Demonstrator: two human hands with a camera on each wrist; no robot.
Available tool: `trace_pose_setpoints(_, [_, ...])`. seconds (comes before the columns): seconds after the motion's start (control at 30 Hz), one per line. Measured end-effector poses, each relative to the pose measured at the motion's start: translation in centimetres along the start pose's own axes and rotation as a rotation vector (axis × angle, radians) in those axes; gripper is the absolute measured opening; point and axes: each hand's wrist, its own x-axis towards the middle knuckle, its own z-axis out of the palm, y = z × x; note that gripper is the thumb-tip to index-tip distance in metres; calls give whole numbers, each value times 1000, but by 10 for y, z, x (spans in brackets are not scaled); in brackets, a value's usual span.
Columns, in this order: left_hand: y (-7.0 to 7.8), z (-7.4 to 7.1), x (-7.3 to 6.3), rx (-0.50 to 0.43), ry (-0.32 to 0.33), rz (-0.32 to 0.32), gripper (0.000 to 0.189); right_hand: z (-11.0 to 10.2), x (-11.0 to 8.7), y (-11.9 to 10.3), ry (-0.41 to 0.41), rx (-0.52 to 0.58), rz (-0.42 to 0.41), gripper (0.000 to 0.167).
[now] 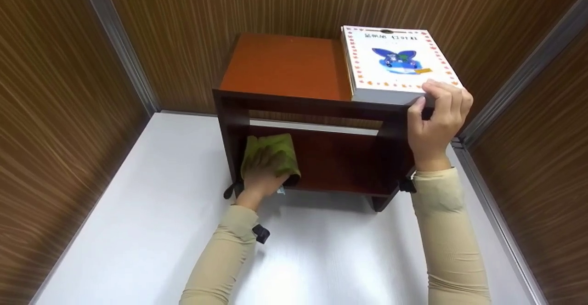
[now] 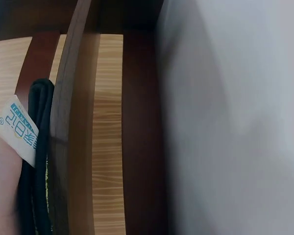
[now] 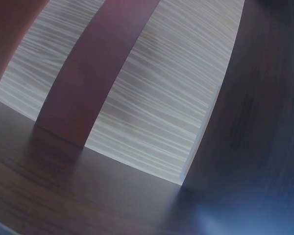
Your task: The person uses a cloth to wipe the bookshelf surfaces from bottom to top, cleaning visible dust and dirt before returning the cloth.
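A folded green cloth with dark edging lies at the left end of the lower shelf. My left hand rests on top of it, fingers spread forward. In the left wrist view, part of that hand is beside the cloth's dark folded edge, where a white label with blue print sticks out. White picture books are stacked on the right of the shelf's top. My right hand holds their front right corner, bent fingers over the cover and thumb at the front side.
The small brown shelf unit has an orange-brown top and dark side panels, and stands on a white surface. Wood-grain walls enclose it at the back and both sides. A black strap end is near its left front leg.
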Motion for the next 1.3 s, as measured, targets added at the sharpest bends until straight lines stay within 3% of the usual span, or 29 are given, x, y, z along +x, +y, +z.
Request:
trace_pose_setpoints(0.23, [-6,0,21,49,-10,-12,58,0,-1,0,1,3,0,20])
trace_pose_setpoints(0.47, [-1,-4,46,16,-59,-126,62,0,0,-2,11,11,-3,20])
trace_pose_setpoints(0.77, [6,-8,65,-64,-29,-213,70,0,-1,-1,-1,0,2,20])
trace_pose_setpoints(1.0, [5,-6,64,-21,-32,-190,69,1,-2,-1,-6,-5,-8,20])
trace_pose_setpoints(1.2, [6,-6,51,29,-62,-96,65,1,-1,-1,3,-3,-1,20])
trace_pose_setpoints(1.3, [7,-4,41,53,-106,-82,66,1,-2,1,7,-1,2,20])
